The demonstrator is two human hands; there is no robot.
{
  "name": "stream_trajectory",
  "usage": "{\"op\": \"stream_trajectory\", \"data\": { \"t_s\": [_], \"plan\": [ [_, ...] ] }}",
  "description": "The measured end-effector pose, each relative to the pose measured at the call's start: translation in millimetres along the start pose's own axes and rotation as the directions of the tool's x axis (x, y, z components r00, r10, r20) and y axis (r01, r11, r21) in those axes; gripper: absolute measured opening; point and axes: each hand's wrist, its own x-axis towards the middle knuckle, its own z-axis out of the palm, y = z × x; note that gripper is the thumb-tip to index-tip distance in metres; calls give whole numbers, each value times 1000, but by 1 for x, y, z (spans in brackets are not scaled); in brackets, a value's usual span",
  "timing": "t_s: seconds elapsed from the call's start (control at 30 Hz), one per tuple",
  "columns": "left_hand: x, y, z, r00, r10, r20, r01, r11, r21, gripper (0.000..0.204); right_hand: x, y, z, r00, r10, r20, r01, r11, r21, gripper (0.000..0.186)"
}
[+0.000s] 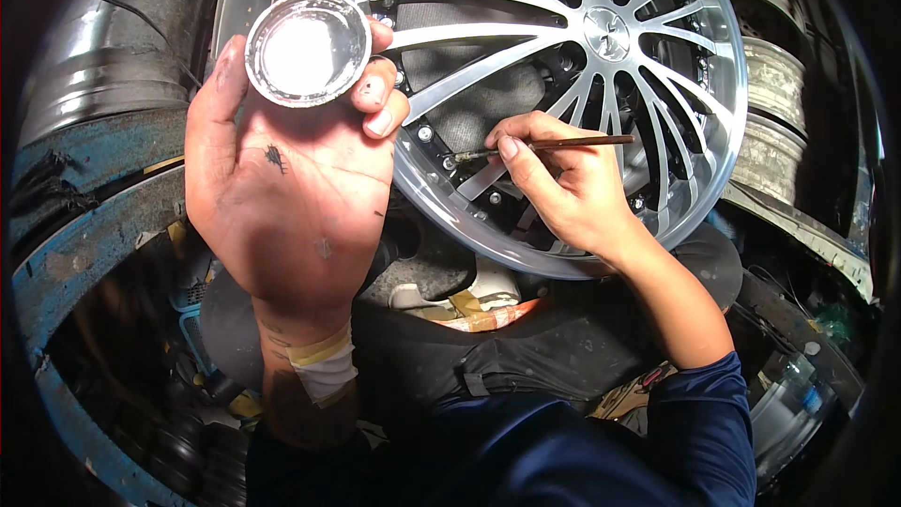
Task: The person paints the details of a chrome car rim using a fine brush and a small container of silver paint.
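Observation:
A car wheel rim [725, 99] with polished silver spokes and black gaps lies face up in front of me. My right hand [568, 174] pinches a thin paintbrush [591, 142] with a brown handle. The brush's tip is close to a bolt on the black inner ring at the rim's lower left. I cannot tell whether it touches. Palm up, my left hand [305, 169] holds a small round shallow cup [310, 47] between thumb and fingers, left of the rim. Glare whitens the inside of the cup. Dark smudges mark the left palm and fingertips.
More metal wheels stand stacked at the left [113, 47] and at the right [765, 84]. A worn blue metal frame [84, 235] runs along the left. A grey cloth [469, 75] shows behind the spokes. At the lower right lies a clear plastic bottle [798, 376].

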Motion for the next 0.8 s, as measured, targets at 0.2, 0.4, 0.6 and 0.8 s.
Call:
{"op": "stream_trajectory", "data": {
  "t_s": [0.2,0.4,0.6,0.8],
  "plan": [
    [0,-3,-1,1000,-6,8,6,1000,-13,50,-2,2,-2,999,39,35,-38,999,-30,17],
    [-1,-1,-1,1000,-2,29,2,1000,-13,50,-2,-4,-3,999,38,24,-37,999,-30,14],
    [-1,0,-2,999,13,42,-13,1000,2,51,-2,-7,-2,998,53,28,-52,998,-18,17],
    [-1,-2,-3,998,-2,64,2,1000,-14,50,-3,-6,-2,998,57,31,-56,998,-28,17]
  ]
}}
